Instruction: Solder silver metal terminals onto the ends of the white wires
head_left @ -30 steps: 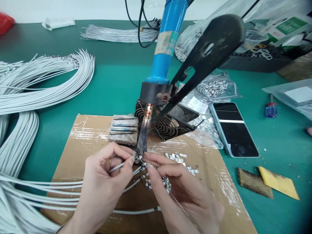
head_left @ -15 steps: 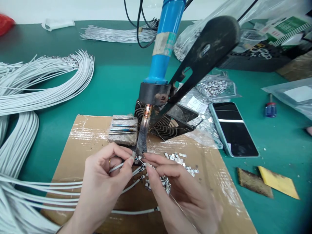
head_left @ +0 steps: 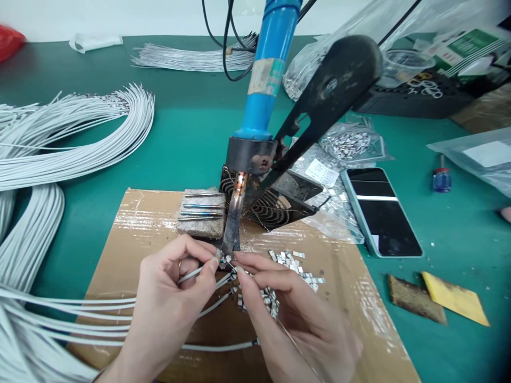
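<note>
My left hand (head_left: 171, 298) pinches the end of a thin white wire (head_left: 191, 274) between thumb and forefinger, right at the tip of a blue-handled soldering iron (head_left: 235, 213). The iron hangs tilted in a black stand (head_left: 331, 85). My right hand (head_left: 291, 314) is closed in a pinch just right of the tip and holds a thin strand of solder wire (head_left: 293, 340) that runs back under the palm. Both hands meet under the iron's tip, over a taped cardboard sheet (head_left: 131, 223). Small metal parts (head_left: 297, 263) lie scattered beside my right fingers.
Bundles of white wires (head_left: 72, 143) curve along the left. A grey block with several rods (head_left: 202, 213) and a black grille (head_left: 271, 207) sit behind the iron. A phone (head_left: 379, 210), bags of parts (head_left: 351, 141), a small screwdriver (head_left: 441, 178) and sponges (head_left: 437, 300) lie to the right.
The view has shifted slightly; both hands hold the same pinches at the iron's tip, my right fingers edging a little left.
</note>
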The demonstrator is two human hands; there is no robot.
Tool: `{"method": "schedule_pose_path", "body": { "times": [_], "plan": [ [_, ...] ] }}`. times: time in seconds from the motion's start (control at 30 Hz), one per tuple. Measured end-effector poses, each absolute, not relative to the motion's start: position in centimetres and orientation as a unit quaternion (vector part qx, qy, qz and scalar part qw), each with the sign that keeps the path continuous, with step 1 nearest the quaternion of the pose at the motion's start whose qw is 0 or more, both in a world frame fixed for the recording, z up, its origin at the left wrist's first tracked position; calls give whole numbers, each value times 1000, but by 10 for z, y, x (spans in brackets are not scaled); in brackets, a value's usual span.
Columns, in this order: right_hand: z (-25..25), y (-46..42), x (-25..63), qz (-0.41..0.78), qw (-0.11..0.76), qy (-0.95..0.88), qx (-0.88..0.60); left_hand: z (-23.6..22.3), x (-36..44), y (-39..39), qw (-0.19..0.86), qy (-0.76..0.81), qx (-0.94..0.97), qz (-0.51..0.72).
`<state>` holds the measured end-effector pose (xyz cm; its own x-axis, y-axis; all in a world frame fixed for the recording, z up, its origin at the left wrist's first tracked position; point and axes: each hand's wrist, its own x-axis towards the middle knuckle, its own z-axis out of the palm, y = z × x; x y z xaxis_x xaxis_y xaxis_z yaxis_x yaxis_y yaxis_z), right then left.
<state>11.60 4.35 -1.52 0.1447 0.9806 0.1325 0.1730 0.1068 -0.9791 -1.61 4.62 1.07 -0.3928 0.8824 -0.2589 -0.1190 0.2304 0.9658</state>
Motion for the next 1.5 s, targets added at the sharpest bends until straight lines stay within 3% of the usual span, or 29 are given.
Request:
{"method": "schedule_pose_path", "body": {
  "times": [1.5],
  "plan": [
    [-22, 45, 115, 310, 543, -580, -522, -1, -20, 44, 438, 619, 357, 545]
  ]
}}
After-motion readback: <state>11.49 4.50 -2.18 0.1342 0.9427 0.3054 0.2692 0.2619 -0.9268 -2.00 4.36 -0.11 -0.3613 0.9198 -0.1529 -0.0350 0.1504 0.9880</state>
